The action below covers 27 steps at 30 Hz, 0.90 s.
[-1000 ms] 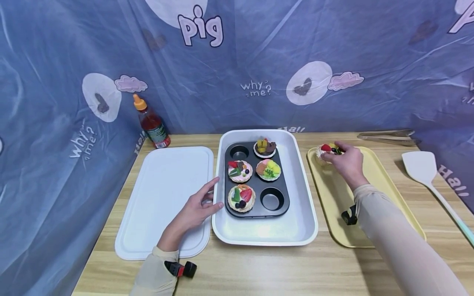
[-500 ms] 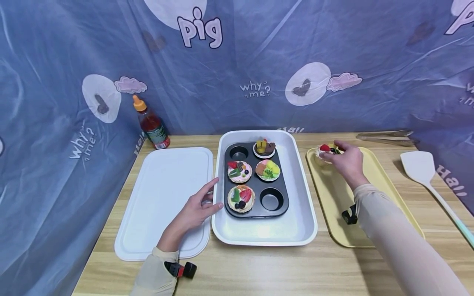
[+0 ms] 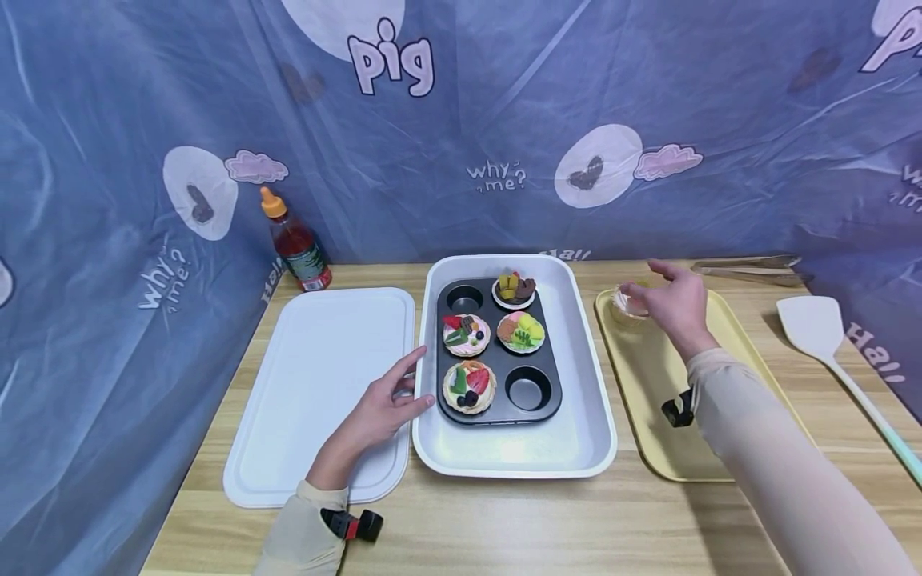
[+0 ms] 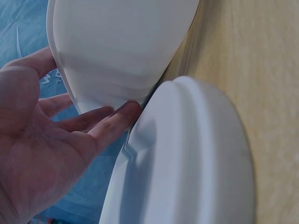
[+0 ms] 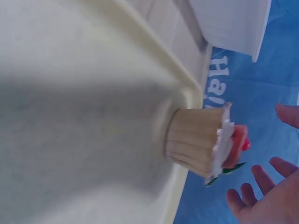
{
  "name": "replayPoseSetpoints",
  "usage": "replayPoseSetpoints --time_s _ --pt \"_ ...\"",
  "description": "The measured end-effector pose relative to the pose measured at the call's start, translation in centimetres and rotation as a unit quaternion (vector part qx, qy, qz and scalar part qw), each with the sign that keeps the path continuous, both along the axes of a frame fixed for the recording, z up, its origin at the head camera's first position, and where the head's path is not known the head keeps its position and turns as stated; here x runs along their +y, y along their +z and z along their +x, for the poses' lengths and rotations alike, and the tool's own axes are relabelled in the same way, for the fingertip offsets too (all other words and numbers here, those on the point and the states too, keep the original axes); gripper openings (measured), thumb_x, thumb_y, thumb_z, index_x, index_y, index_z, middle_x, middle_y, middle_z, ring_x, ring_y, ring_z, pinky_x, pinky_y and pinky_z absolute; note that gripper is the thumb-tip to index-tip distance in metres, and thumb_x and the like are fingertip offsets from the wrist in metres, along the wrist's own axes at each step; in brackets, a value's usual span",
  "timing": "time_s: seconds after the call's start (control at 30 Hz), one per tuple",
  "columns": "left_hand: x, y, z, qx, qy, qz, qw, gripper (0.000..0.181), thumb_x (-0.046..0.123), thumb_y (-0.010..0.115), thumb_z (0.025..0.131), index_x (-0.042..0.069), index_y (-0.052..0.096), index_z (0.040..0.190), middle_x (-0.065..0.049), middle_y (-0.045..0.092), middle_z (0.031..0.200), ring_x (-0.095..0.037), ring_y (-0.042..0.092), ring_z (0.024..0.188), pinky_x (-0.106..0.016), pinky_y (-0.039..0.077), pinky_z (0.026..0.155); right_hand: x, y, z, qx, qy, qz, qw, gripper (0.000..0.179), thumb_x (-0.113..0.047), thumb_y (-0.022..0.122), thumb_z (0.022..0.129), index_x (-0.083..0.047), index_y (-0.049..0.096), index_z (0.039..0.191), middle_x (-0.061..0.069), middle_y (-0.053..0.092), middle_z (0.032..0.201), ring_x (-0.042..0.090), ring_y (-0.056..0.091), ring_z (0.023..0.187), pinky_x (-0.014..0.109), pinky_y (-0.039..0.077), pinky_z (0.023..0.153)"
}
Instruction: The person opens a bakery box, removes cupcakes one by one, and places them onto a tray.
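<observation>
On the yellow tray (image 3: 666,416), in its far left corner, stands a cupcake (image 5: 196,142) with a beige cup and fruit on white cream. Spread fingers of my right hand (image 3: 675,304) hover just over this cupcake (image 3: 623,305); in the right wrist view they are apart from it. My left hand (image 3: 382,408) rests its fingers against the left wall of a deep white pan (image 3: 519,456). Inside that pan lies a dark muffin tin (image 3: 497,376) with several fruit-topped tarts, one of them a strawberry tart (image 3: 470,387). Its far left and near right cups hold nothing.
A white tray (image 3: 310,368) lies left of the pan, under the left forearm. Behind it a sauce bottle (image 3: 298,248) stands by the blue curtain (image 3: 461,144). To the right are a white spatula (image 3: 814,324) and metal tongs (image 3: 752,266).
My right hand has let go of the cupcake and spread its fingers, lifting slightly off it. The left hand stays at the pan's wall.
</observation>
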<state>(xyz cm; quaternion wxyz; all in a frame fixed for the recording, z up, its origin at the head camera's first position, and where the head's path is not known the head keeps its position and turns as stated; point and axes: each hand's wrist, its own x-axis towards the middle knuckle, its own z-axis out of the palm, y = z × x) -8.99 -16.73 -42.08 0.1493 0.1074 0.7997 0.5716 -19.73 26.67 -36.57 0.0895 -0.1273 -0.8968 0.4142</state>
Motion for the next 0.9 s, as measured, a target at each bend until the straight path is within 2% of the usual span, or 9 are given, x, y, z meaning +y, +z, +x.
replayPoseSetpoints --time_s 0.07,0.13,0.23,0.33,0.43,0.53,0.63,0.7,0.9 --pt "0.0 0.0 0.0 -0.001 -0.003 0.000 1.0000 0.076 0.009 0.068 0.095 0.014 0.029 0.160 -0.027 0.041 0.153 -0.040 0.058 0.126 -0.030 0.059 0.095 -0.2 0.4 -0.2 -0.001 0.006 -0.030 0.9995 0.073 -0.024 0.081 0.086 -0.001 0.049 0.147 0.025 0.046 0.151 0.030 0.061 0.127 0.043 0.049 0.110" --pt "-0.1 0.0 0.0 -0.003 -0.002 0.001 1.0000 0.076 0.008 0.069 0.095 0.015 0.029 0.160 -0.026 0.040 0.154 -0.040 0.058 0.126 -0.031 0.059 0.095 -0.5 0.8 -0.3 0.003 0.011 -0.071 0.9974 0.073 -0.019 0.080 0.086 -0.001 0.047 0.149 0.026 0.045 0.152 0.016 0.074 0.099 0.033 0.060 0.091" --pt "-0.1 0.0 0.0 -0.004 -0.002 0.001 1.0000 0.076 0.009 0.069 0.095 0.015 0.029 0.160 -0.026 0.040 0.154 -0.040 0.058 0.126 -0.031 0.059 0.095 -1.1 1.4 -0.4 0.003 0.019 -0.118 0.9928 0.074 -0.015 0.079 0.087 -0.002 0.044 0.151 0.025 0.043 0.154 -0.001 0.069 0.058 0.022 0.061 0.063" --pt "-0.1 0.0 0.0 -0.001 -0.004 0.002 1.0000 0.076 0.009 0.069 0.095 0.014 0.029 0.160 -0.026 0.041 0.153 -0.040 0.058 0.126 -0.031 0.059 0.095 -2.0 2.2 -0.5 0.004 0.021 -0.106 0.9941 0.073 -0.018 0.079 0.087 -0.004 0.046 0.151 0.021 0.046 0.153 -0.007 0.063 0.053 0.020 0.061 0.059" --pt "-0.1 0.0 0.0 0.000 -0.004 0.003 1.0000 0.076 0.008 0.068 0.095 0.014 0.029 0.160 -0.027 0.041 0.153 -0.041 0.058 0.126 -0.031 0.059 0.095 -2.9 2.7 -0.8 0.013 0.024 -0.067 0.9974 0.071 -0.023 0.080 0.086 -0.005 0.050 0.148 0.018 0.050 0.152 -0.001 0.067 0.065 0.018 0.059 0.062" --pt "-0.1 0.0 0.0 0.001 -0.004 0.001 1.0000 0.076 0.009 0.068 0.095 0.014 0.029 0.160 -0.027 0.041 0.153 -0.041 0.058 0.126 -0.031 0.059 0.094 -3.9 3.1 -1.0 0.034 0.028 -0.047 0.9979 0.069 -0.023 0.082 0.084 -0.003 0.055 0.144 0.020 0.054 0.147 0.018 0.071 0.103 0.027 0.059 0.088" --pt "-0.1 0.0 0.1 0.001 -0.006 -0.001 1.0000 0.076 0.011 0.068 0.096 0.014 0.028 0.160 -0.027 0.041 0.153 -0.041 0.059 0.124 -0.033 0.060 0.094 -5.0 3.4 -1.3 0.046 0.030 -0.049 0.9973 0.067 -0.021 0.082 0.083 -0.001 0.057 0.141 0.021 0.056 0.145 0.033 0.053 0.134 0.039 0.046 0.112" --pt "-0.1 0.0 0.1 0.000 -0.006 -0.002 1.0000 0.076 0.010 0.068 0.096 0.014 0.028 0.160 -0.027 0.040 0.153 -0.040 0.060 0.124 -0.033 0.060 0.094 -5.7 3.5 -1.4 0.049 0.034 -0.054 0.9967 0.065 -0.020 0.083 0.083 0.000 0.058 0.140 0.022 0.057 0.144 0.036 0.052 0.136 0.045 0.043 0.114" --pt "0.0 0.0 0.1 -0.002 -0.001 -0.001 1.0000 0.076 0.009 0.069 0.095 0.015 0.029 0.160 -0.026 0.041 0.153 -0.039 0.062 0.121 -0.033 0.060 0.092 -7.8 3.8 -1.7 0.052 0.050 -0.058 0.9957 0.062 -0.021 0.082 0.084 -0.001 0.059 0.139 0.021 0.058 0.143 0.035 0.052 0.135 0.046 0.044 0.113"
